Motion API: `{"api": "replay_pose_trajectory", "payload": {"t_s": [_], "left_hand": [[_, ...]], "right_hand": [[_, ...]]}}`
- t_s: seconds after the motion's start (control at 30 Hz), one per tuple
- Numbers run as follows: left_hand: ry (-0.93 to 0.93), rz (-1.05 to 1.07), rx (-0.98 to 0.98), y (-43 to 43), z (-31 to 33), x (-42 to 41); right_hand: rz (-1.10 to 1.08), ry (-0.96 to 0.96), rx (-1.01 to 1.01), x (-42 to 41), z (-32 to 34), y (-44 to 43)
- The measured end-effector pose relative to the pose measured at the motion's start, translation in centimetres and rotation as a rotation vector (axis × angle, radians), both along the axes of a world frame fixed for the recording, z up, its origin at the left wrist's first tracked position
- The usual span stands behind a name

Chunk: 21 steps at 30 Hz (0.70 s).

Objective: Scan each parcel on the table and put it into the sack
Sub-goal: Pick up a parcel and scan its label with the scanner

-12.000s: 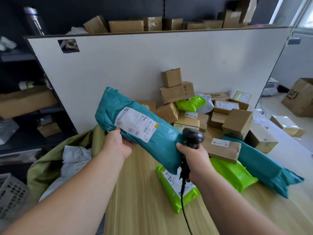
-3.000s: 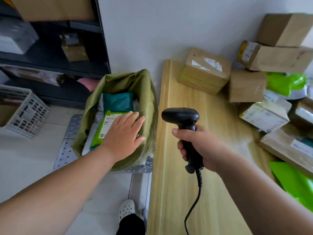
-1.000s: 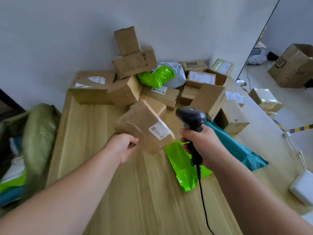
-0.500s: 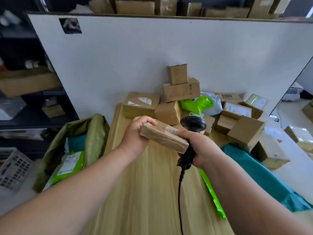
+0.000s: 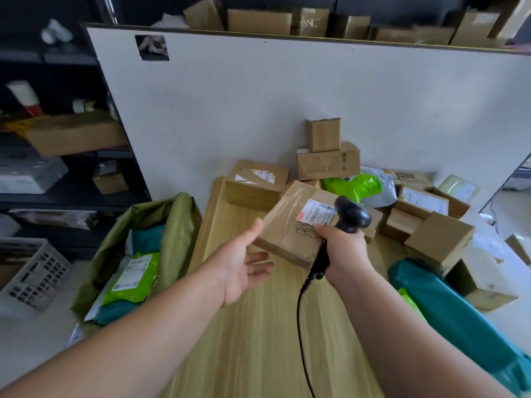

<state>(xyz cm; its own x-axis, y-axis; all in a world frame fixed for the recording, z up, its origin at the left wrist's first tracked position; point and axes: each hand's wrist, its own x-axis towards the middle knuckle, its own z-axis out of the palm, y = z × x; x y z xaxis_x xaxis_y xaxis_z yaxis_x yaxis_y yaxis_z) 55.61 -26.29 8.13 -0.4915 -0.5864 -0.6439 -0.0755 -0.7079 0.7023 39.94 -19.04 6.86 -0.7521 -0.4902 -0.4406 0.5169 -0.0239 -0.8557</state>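
Note:
A flat brown cardboard parcel [image 5: 290,225] with a white label facing up hangs tilted above the wooden table [image 5: 258,340]. My left hand [image 5: 244,265] is palm-up and spread at its left edge, the thumb touching the box and the fingers straight below it. My right hand [image 5: 342,254] grips the black corded scanner [image 5: 352,216], whose head sits over the label; its fingertips touch the parcel's top. The olive-green sack [image 5: 178,225] stands open left of the table, with teal and green mailers inside.
Several cardboard boxes [image 5: 327,165] and a green mailer [image 5: 353,186] are piled at the table's back right against a white board. A long teal mailer [image 5: 459,311] lies at the right. Dark shelves and a white crate [image 5: 31,271] stand at the left.
The parcel has turned from edge-on to label-up. My left hand has gone from gripping its end to lying spread at its edge. The scanner head now sits over the label.

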Motion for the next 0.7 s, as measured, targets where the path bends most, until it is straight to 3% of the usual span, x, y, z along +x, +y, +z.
{"api": "replay_pose_trajectory", "payload": {"t_s": [0.07, 0.2, 0.5, 0.7], "left_hand": [[0.011, -0.04, 0.028, 0.6, -0.3, -0.5], [-0.035, 0.107, -0.005, -0.5, -1.0, -1.0], [-0.25, 0.298, -0.411, -7.9, -0.8, 4.4], [-0.317, 0.335, -0.536, -10.9, 0.0, 8.7]], "right_hand": [[0.04, 0.03, -0.004, 0.5, 0.0, -0.2], [0.191, 0.086, 0.015, 0.9, 0.3, 0.0], [0.603, 0.16, 0.231, 1.6, 2.6, 0.8], [0.85, 0.201, 0.281, 4.3, 3.7, -0.4]]}}
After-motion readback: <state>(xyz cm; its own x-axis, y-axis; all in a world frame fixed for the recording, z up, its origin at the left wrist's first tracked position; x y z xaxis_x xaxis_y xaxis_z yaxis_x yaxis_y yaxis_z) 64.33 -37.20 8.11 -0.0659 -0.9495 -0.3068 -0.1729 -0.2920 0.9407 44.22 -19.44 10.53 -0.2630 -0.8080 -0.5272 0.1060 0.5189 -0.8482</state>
